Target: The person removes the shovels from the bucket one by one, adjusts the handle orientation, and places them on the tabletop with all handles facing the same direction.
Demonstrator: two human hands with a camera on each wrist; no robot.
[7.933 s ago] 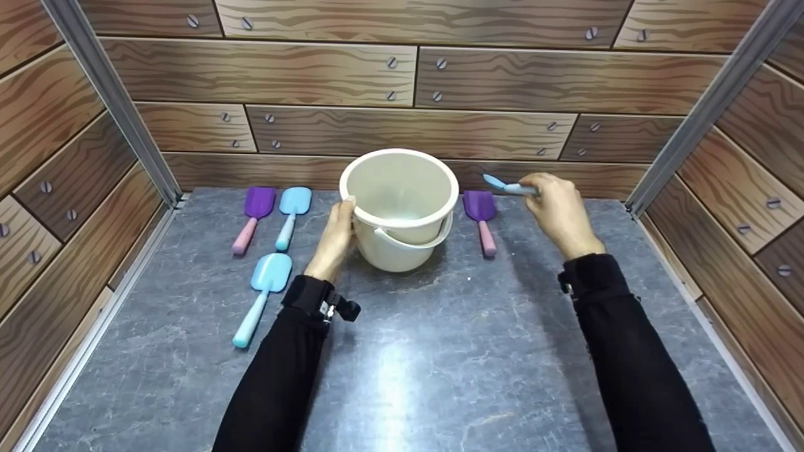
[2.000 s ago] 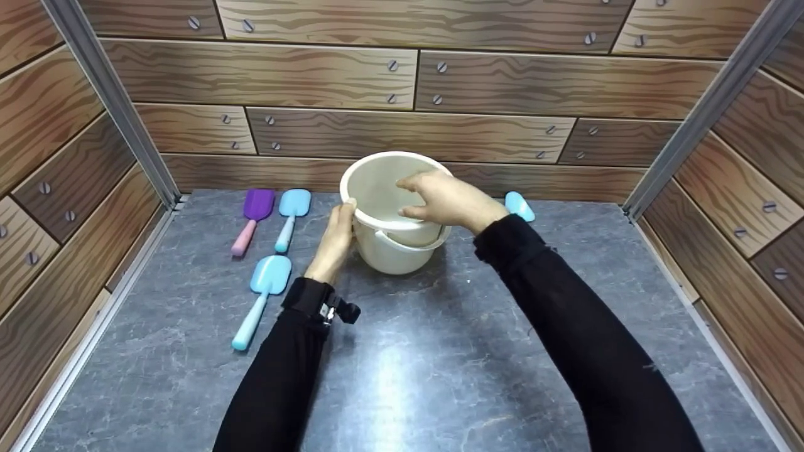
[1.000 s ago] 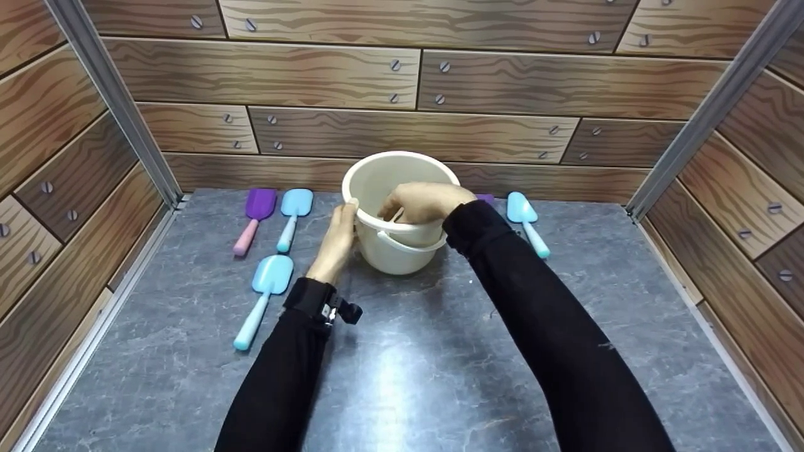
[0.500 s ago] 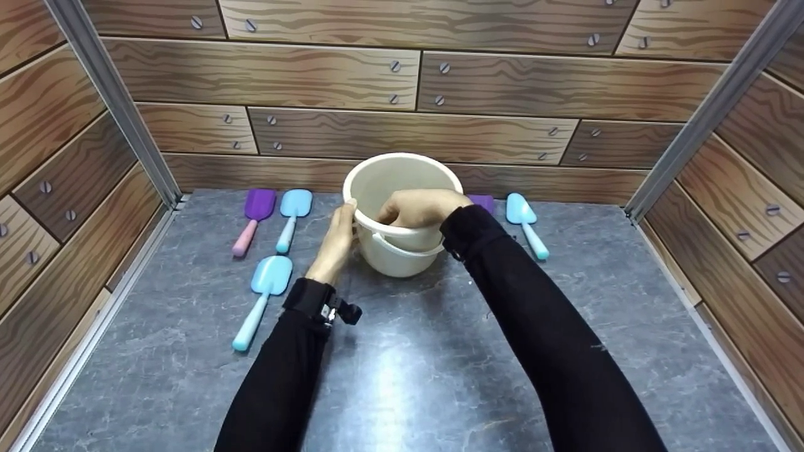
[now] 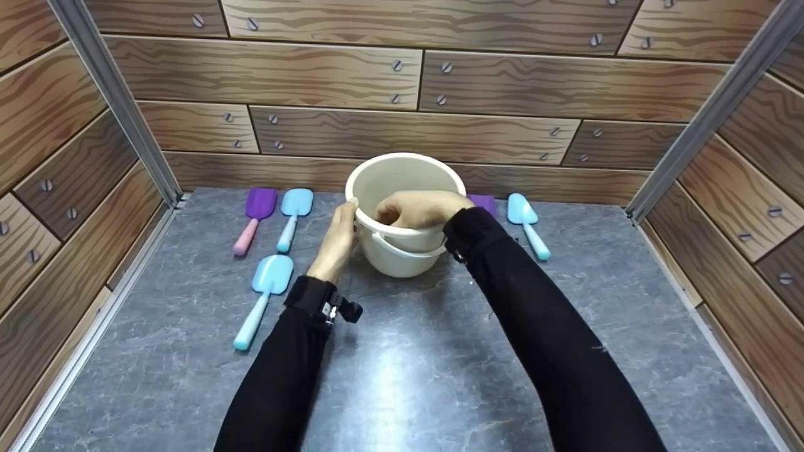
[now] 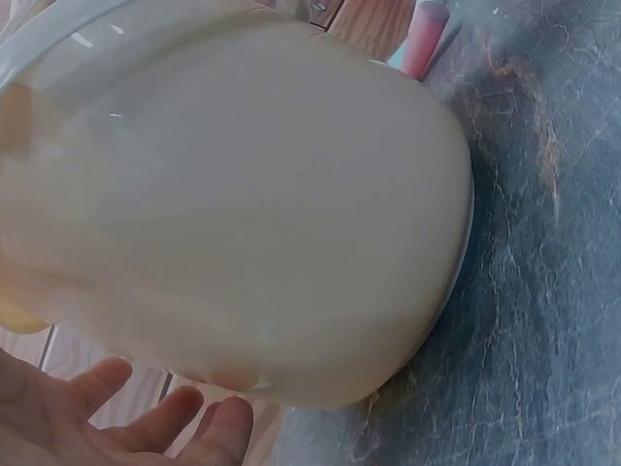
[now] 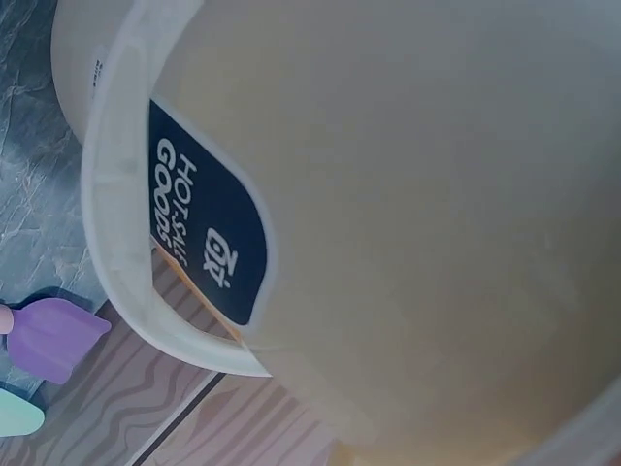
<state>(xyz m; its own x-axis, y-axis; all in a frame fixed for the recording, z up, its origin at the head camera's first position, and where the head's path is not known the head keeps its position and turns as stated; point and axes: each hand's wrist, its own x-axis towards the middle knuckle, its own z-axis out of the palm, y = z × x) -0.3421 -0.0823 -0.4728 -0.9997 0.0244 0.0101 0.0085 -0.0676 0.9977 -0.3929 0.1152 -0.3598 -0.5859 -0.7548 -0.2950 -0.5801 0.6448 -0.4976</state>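
Note:
A cream bucket point(image 5: 402, 254) stands upright at the back middle of the floor. My left hand point(image 5: 339, 229) grips its left side, thumb over the rim; in the left wrist view the left hand's other fingers point(image 6: 175, 413) spread along the outer wall. My right hand point(image 5: 422, 208) reaches over the front right rim, fingers bent down inside the bucket. Their tips are hidden, and I cannot tell whether they hold anything. The bucket's handle point(image 5: 408, 252) hangs at the front. Only the bucket's outside, with a dark blue label point(image 7: 209, 214), shows in the right wrist view.
Left of the bucket lie a purple shovel point(image 5: 260, 204) with a pink handle and two blue shovels point(image 5: 296, 202), point(image 5: 272, 275). On the right are a blue shovel point(image 5: 521, 209) and a purple shovel point(image 5: 482, 201), partly behind my right sleeve. Wood-patterned walls point(image 5: 414, 135) enclose the floor.
My right hand has let go of a blue shovel, now lying at the right, and moved left down into the bucket. In the last half second almost nothing has moved; my left hand stays put.

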